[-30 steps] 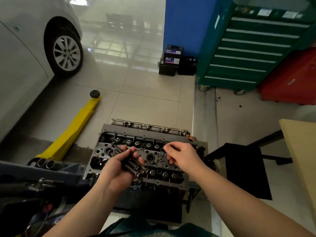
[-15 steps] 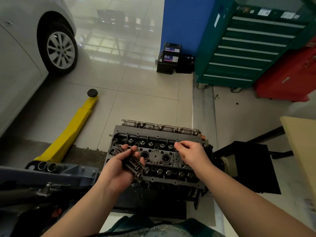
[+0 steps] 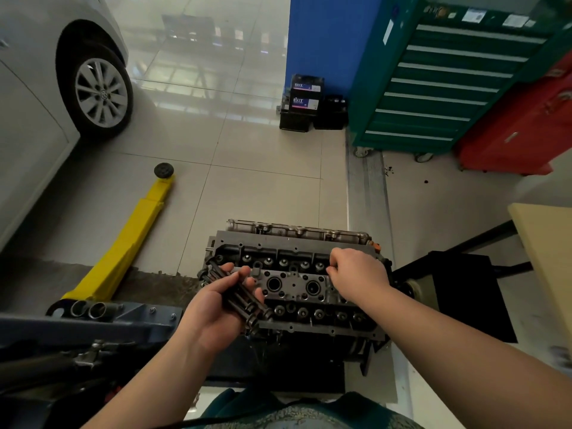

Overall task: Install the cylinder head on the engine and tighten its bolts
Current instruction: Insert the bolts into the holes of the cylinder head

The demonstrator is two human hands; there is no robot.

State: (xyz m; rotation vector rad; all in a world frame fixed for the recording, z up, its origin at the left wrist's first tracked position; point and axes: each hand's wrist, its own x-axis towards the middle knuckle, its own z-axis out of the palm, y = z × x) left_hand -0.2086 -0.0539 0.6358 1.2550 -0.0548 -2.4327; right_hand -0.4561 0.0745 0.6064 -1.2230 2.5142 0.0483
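The left hand (image 3: 216, 308) grasps a bundle of long black steel bolts (image 3: 238, 294) over the near left corner of the grey metal cylinder head (image 3: 294, 283). The right hand (image 3: 356, 274) hovers with curled fingers over the head's far right part; what it pinches, if anything, cannot be told. The head sits on the dark engine block (image 3: 309, 345), right of a yellow floor jack (image 3: 130, 243).

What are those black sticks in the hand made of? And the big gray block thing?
The bolts held by the left hand look like dark steel: blackish, dull, with round heads. The cylinder head looks like cast metal, probably aluminium: matte gray, with machined holes.
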